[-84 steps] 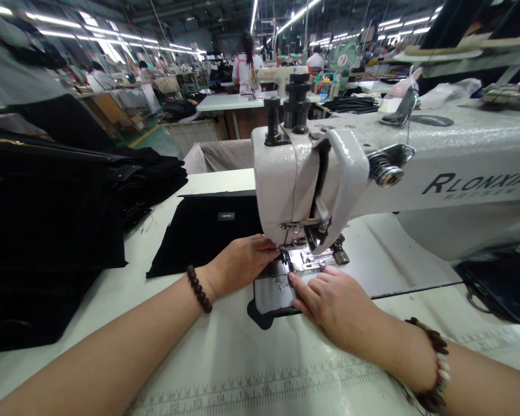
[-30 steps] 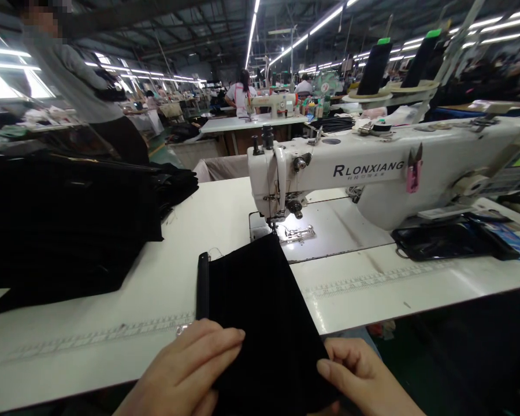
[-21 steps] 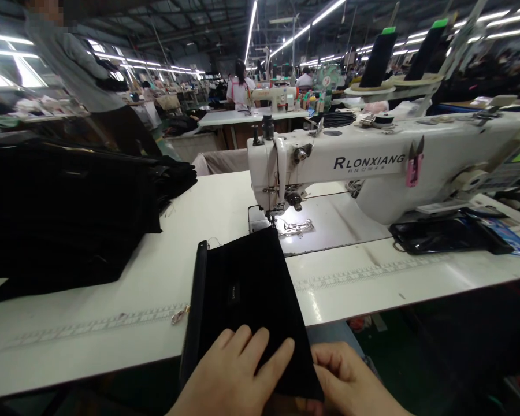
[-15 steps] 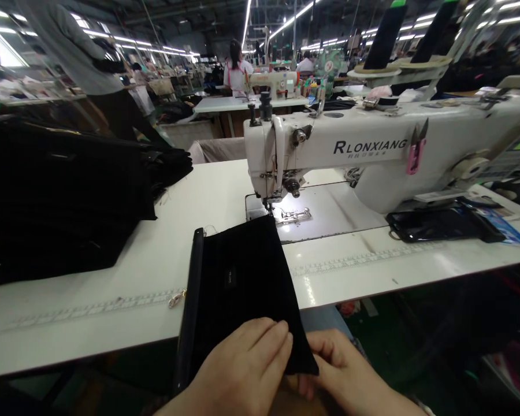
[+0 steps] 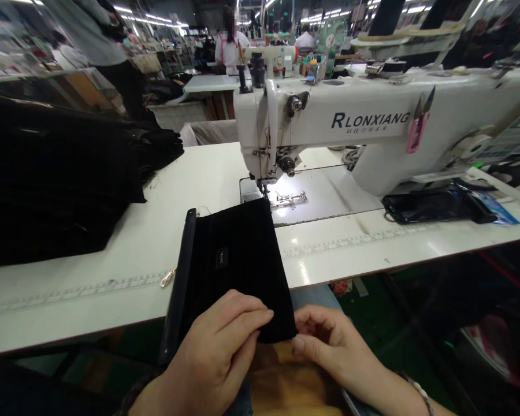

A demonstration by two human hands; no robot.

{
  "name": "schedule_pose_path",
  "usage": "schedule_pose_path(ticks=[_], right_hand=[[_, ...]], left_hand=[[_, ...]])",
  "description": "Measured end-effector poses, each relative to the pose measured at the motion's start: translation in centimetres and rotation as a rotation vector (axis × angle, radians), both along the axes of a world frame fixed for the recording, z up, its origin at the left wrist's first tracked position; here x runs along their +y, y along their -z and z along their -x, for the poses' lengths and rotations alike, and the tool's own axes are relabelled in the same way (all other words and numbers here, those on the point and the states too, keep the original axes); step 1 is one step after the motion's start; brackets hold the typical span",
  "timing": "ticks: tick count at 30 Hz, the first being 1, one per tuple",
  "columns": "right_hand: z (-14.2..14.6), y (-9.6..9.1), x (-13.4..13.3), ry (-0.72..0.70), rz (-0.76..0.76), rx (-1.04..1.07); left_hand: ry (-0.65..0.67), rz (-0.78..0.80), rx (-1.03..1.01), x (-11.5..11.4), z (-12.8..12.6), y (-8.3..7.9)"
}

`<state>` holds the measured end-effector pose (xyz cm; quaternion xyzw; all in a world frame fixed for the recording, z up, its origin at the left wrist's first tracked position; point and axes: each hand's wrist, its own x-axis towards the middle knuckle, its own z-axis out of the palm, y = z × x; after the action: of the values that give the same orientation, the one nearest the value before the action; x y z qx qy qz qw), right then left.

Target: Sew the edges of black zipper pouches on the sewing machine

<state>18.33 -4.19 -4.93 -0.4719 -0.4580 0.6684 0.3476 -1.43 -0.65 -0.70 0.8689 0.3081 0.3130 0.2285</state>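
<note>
A black fabric pouch [image 5: 242, 260] with a small dark label [image 5: 222, 258] extends from the sewing machine's needle area over the table's front edge. Along its left side runs a dark, smooth band with a zipper, and a gold-coloured clasp [image 5: 168, 278] hangs from it. My left hand [image 5: 225, 341] is closed on the lower part of the pouch, fingers together over its near edge. At the lower right corner, my right hand [image 5: 329, 341] pinches the pouch between thumb and finger. The pouch's far corner lies by the presser foot [image 5: 264, 189].
The white sewing machine [image 5: 303, 121] stands across the table [image 5: 208, 167], with pink-handled snips [image 5: 417, 130] on its arm. A black pile of pieces [image 5: 60, 179] lies left. A dark glossy case [image 5: 433, 206] rests at right. A person [image 5: 91, 40] stands behind the pile.
The view has tilted down. My left hand's fingers have drawn in toward the pouch's near edge, and my right thumb now shows at the corner. The pouch's far end stays by the needle.
</note>
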Motion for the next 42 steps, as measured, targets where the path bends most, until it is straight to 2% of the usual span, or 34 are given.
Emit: schedule_pose_path(ticks=[4, 9, 11, 13, 16, 19, 25, 28, 31, 34, 36, 38, 40, 42], right_hand=[[0.3, 0.0, -0.2, 0.177, -0.197, -0.037], [0.4, 0.7, 0.1, 0.349, -0.515, -0.310], [0.1, 0.6, 0.1, 0.311, -0.601, -0.418], [-0.2, 0.3, 0.0, 0.182, -0.674, -0.517], [-0.6, -0.4, -0.3, -0.011, -0.664, -0.623], [-0.7, -0.8, -0.7, -0.062, -0.588, -0.687], [-0.3, 0.4, -0.8, 0.009, -0.530, -0.799], [-0.1, 1.0, -0.4, 0.077, -0.652, -0.846], [-0.2, 1.1, -0.3, 0.085, -0.744, -0.887], [-0.3, 0.6, -0.8, 0.047, -0.695, -0.849], [-0.4, 0.1, -1.2, -0.019, -0.612, -0.718], [-0.5, -0.2, -1.5, -0.073, -0.467, -0.526], [-0.5, -0.3, -1.5, -0.023, -0.272, -0.305], [-0.5, -0.1, -1.0, 0.084, -0.084, -0.117]], left_hand=[[-0.019, 0.015, -0.023, -0.1, -0.2, -0.1], [-0.034, -0.020, -0.037, -0.1, -0.5, -0.3], [-0.050, -0.036, -0.035, -0.1, -0.5, -0.4], [-0.059, -0.044, -0.034, -0.1, -0.4, -0.4], [-0.045, -0.056, -0.037, -0.1, -0.3, -0.2], [-0.033, -0.061, -0.027, -0.2, -0.3, 0.0], [-0.023, -0.068, -0.019, -0.3, -0.3, 0.2], [-0.018, -0.073, -0.028, -0.2, -0.5, 0.2], [-0.023, -0.095, -0.033, -0.2, -0.5, 0.2], [-0.022, -0.099, -0.021, -0.2, -0.4, 0.4], [-0.010, -0.088, -0.009, -0.2, -0.2, 0.5], [0.005, -0.083, -0.002, -0.3, -0.1, 0.7], [0.018, -0.085, 0.005, -0.3, 0.0, 0.7], [0.027, -0.084, 0.011, -0.3, 0.0, 0.7]])
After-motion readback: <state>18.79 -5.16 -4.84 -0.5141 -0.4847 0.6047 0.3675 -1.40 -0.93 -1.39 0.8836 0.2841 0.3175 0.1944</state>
